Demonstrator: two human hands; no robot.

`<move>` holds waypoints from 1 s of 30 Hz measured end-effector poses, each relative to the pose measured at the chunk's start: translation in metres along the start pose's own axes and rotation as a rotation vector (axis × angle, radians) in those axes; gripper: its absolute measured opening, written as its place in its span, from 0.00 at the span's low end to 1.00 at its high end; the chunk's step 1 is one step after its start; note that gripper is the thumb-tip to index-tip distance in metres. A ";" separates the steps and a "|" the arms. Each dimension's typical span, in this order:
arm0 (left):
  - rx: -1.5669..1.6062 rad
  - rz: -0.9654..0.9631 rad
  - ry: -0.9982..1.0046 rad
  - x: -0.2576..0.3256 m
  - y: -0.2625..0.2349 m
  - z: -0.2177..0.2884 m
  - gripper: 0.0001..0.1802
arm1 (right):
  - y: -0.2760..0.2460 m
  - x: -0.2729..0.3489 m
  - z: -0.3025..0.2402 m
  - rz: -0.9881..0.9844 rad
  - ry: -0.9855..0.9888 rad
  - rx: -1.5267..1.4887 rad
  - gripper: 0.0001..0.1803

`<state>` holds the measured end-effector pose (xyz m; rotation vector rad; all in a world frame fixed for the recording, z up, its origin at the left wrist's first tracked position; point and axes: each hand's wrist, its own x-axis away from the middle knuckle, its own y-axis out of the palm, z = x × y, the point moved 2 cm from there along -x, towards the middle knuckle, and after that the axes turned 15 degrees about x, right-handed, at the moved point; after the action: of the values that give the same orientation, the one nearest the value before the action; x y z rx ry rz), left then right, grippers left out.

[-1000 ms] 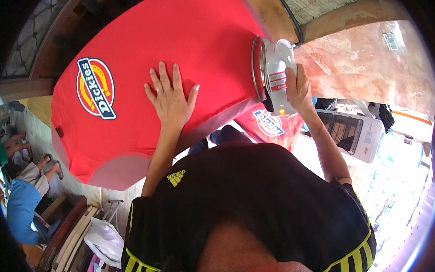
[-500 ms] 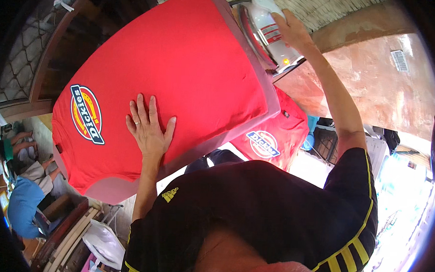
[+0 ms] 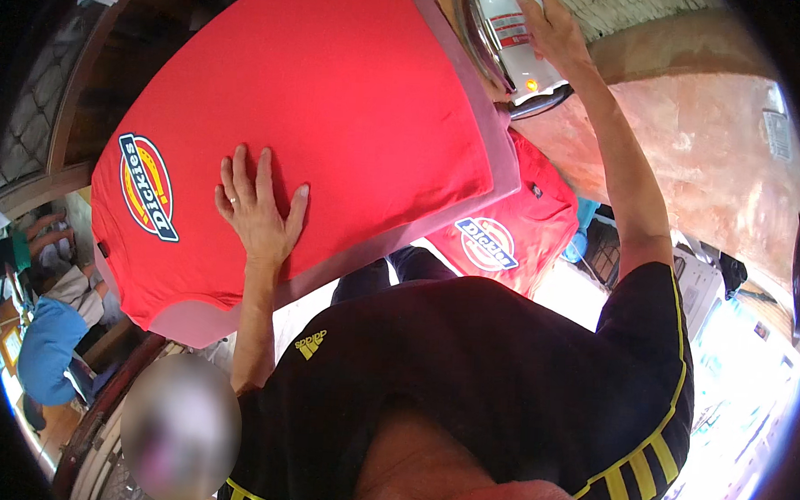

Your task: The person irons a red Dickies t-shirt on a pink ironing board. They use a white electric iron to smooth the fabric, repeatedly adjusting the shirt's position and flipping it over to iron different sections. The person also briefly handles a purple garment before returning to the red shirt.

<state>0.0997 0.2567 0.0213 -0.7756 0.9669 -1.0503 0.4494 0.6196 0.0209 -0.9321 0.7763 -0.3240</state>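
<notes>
The red shirt stretches from eight to two o'clock; the left hand, nearer, lies flat on it, fingers spread, gripping nothing. Just past its two-o'clock edge is the iron, held in the curled fingers of the right hand.

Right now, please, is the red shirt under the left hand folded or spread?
Spread: the red shirt lies largely flat over the board, print showing.

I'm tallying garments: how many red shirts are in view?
2: one red shirt spread on the pinkish board, under the left hand; another red shirt by the board's near right corner, partly hidden. More could lie beneath it.
</notes>
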 end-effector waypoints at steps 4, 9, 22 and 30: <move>0.239 -0.016 0.275 -0.061 0.025 0.033 0.29 | -0.029 -0.009 -0.007 -0.073 -0.063 0.161 0.19; 0.346 -0.052 0.618 -0.161 0.082 0.086 0.24 | -0.091 -0.020 -0.028 0.393 0.186 -0.158 0.22; 0.518 -0.205 0.940 -0.219 0.107 0.085 0.13 | -0.116 0.047 -0.140 0.060 0.487 -0.661 0.15; 0.703 0.138 1.102 -0.230 0.051 0.103 0.06 | -0.057 -0.010 -0.148 -0.841 0.347 -1.853 0.20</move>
<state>0.1688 0.4979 0.0783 0.5358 1.3823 -1.5852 0.3401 0.5043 0.0196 -3.0426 0.8541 -0.4599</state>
